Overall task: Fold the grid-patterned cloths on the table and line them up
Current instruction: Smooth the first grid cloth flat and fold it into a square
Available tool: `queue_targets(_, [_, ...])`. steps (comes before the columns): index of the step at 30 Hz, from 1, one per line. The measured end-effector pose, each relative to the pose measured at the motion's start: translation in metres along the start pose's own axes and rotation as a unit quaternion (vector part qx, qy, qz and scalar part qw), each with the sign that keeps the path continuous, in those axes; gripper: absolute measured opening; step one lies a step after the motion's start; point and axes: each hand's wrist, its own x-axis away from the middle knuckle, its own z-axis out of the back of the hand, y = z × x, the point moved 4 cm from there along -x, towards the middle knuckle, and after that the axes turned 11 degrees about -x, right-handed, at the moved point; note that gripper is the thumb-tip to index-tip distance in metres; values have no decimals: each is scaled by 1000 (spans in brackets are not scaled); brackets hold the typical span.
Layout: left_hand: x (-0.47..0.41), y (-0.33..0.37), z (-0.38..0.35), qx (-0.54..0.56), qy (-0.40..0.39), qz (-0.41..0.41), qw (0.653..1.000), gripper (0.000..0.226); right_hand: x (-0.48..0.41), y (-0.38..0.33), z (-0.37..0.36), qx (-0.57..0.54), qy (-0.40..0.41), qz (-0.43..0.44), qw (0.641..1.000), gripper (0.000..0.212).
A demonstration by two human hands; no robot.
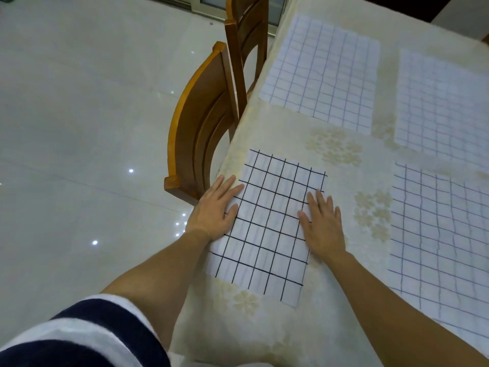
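Note:
A white cloth with a bold black grid lies folded into a narrow rectangle near the table's left edge. My left hand presses flat on its left side, fingers straight. My right hand lies flat on its right edge, fingers spread. Three larger cloths with fainter blue grids lie spread flat: one at the far left, one at the far right, one at the near right.
The table wears a cream cloth with pale flower prints. Two wooden chairs stand pushed against the table's left side. A glossy tiled floor fills the left of the view.

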Motion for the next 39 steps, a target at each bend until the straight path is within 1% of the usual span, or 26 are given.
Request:
queue_targets(5, [0, 2, 0, -7, 12, -2, 1000, 51, -26, 23, 17, 4, -13, -6, 1000, 61])
queue_targets(8, [1, 4, 3, 1, 20, -7, 1000, 50, -50, 30, 29, 35, -29, -8, 999, 62])
queue_targets(10, [1, 5, 5, 3, 23, -9, 1000, 51, -58, 32, 37, 37, -40, -1, 999, 67])
queue_targets(12, [1, 5, 5, 4, 23, -9, 1000, 51, -55, 31, 41, 15, -41, 10, 999, 76])
queue_targets(15, [2, 4, 6, 8, 25, -11, 1000, 51, -32, 27, 37, -4, -44, 32, 999, 87])
queue_targets(20, [3, 5, 8, 17, 18, -6, 1000, 51, 16, 30, 21, -66, -54, 20, 996, 93])
queue_targets(22, [3, 5, 7, 17, 16, -7, 1000, 51, 35, 32, 15, -76, -54, 24, 995, 95])
queue_targets(25, [3, 3, 5, 10, 9, 1, 1000, 50, 63, 30, 0, -75, -60, 35, 995, 99])
queue_targets(29, [3, 3, 4, 11, 1, 4, 1000, 50, 95, 22, -19, -37, -89, 43, 994, 112])
queue_targets(32, [4, 4, 6, 11, 6, 4, 1000, 49, 115, 17, -27, -38, -80, 43, 995, 113])
queue_targets(34, [5, 5, 6, 11, 8, 1, 1000, 49, 126, 15, -31, -40, -90, 44, 994, 112])
queue_targets(36, [5, 5, 6, 10, 2, -2, 1000, 49, 133, 13, -30, -96, -82, 32, 992, 107])
queue_targets(37, [5, 5, 6, 11, -2, -6, 1000, 49, 134, 13, -26, -145, -57, 12, 988, 103])
queue_targets(39, [4, 6, 8, 25, -9, -16, 1000, 51, 132, 11, -16, -249, 28, -53, 967, 91])
